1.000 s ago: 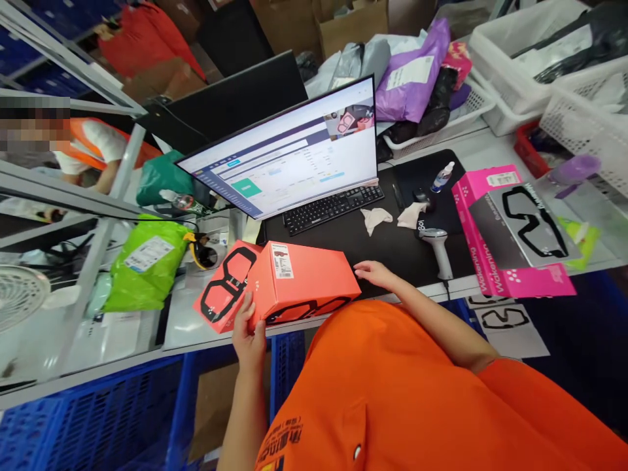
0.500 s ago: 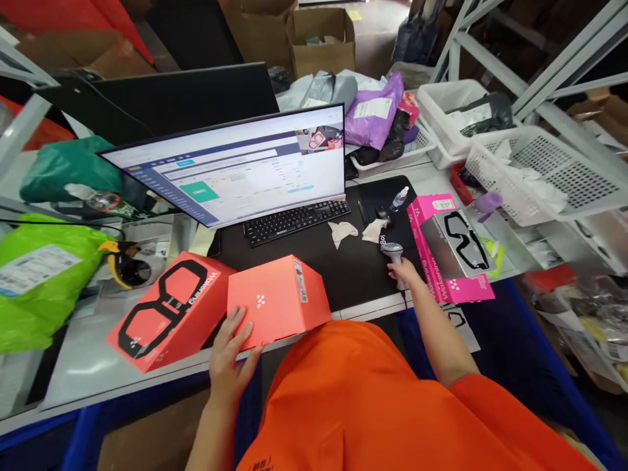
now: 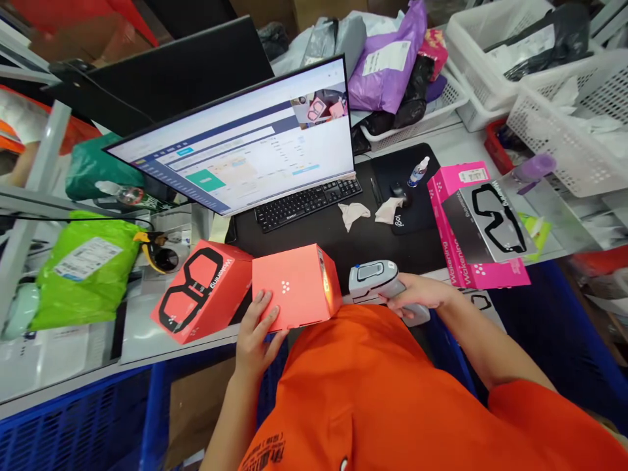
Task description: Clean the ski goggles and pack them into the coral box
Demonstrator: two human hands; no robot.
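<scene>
"Grey plastic, that scanner (image 3: 375,281) in the right hand (image 3: 419,292). How far along would you say?"

"Midway, in my judgement. It's aimed left at the nearer coral box (image 3: 289,288), and there's a bright glow on that box's right side. Whether it has read anything, I can't tell."

"How are the hands set?"

"Right fingers are curled round the scanner's handle. Left hand (image 3: 252,340) is spread, fingertips laid on the box's near left corner, thumb apart by the lower edge."

"And around them?"

"The box sits at the near edge of the worktop (image 3: 147,333). Another coral box (image 3: 196,294) leans just left; can't say if it's been dealt with. Keyboard (image 3: 309,204) and monitor (image 3: 235,144) are beyond, pink packaging (image 3: 451,176) off right."
</scene>
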